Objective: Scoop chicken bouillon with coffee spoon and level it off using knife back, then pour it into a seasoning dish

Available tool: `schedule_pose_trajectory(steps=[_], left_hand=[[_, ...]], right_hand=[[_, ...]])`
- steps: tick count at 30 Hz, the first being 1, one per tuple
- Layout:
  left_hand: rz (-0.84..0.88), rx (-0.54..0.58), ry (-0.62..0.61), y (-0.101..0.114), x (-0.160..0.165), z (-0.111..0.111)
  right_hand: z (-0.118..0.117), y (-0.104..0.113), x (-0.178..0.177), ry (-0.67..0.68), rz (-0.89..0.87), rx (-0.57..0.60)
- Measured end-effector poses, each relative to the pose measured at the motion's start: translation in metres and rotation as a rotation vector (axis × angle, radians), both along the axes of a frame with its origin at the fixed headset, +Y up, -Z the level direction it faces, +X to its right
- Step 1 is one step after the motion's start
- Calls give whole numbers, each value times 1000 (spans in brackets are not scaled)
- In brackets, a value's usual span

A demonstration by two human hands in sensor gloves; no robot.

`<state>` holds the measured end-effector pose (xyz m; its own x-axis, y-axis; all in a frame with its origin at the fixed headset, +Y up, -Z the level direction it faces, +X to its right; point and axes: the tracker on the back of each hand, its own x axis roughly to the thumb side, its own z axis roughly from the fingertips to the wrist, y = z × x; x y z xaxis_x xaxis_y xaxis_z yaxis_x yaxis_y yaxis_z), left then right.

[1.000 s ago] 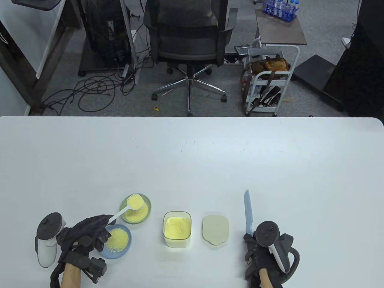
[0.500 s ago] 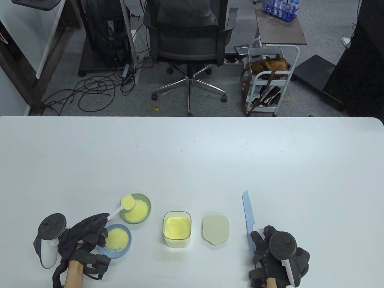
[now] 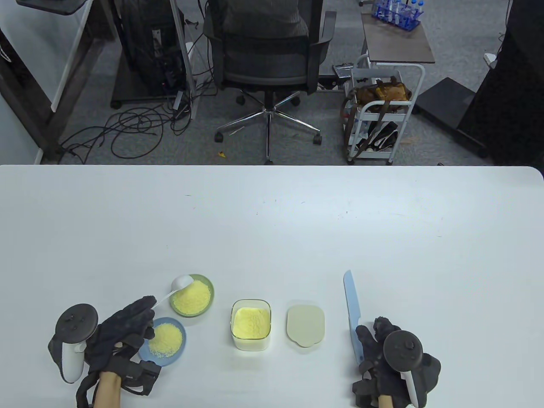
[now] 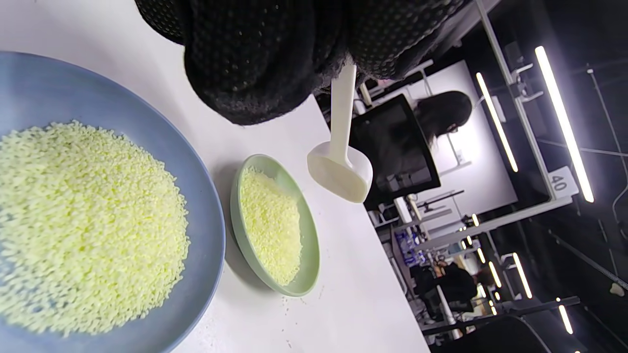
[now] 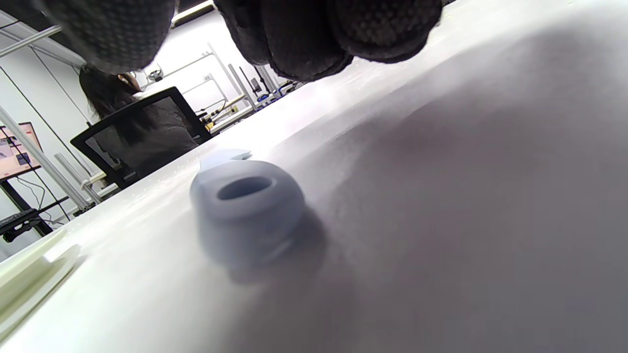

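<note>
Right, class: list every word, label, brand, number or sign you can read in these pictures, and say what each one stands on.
"40": on a small white tag fixed to the metal frame in the background, left wrist view.
Screen at the left edge of the right wrist view: something shows on it, too small and blurred to read.
No print shows on the spoon, knife, dishes or container.

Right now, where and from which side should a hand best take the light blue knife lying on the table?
Grip the light blue knife by its handle, the near end beside the right hand, coming from above. It lies flat, blade pointing away from the person.
</note>
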<state>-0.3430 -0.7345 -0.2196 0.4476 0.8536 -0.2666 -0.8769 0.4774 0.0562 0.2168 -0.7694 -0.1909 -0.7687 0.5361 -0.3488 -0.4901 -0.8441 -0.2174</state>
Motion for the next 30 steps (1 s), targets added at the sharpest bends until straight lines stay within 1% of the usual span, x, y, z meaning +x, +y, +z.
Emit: schedule_pose_trajectory(steps=[9, 19, 22, 27, 30], left_hand=[[13, 15, -13, 0, 0, 0], [133, 26, -46, -1, 0, 1], [136, 29, -46, -1, 0, 1], [151, 33, -59, -1, 1, 0], [153, 31, -64, -1, 1, 0]], right_hand=[[0, 0, 0, 4, 2, 4], [0, 0, -1, 14, 4, 3], [-1, 0, -2, 11, 7, 8], [-1, 4, -8, 27, 52, 60], [-1, 14, -19, 74, 64, 100]])
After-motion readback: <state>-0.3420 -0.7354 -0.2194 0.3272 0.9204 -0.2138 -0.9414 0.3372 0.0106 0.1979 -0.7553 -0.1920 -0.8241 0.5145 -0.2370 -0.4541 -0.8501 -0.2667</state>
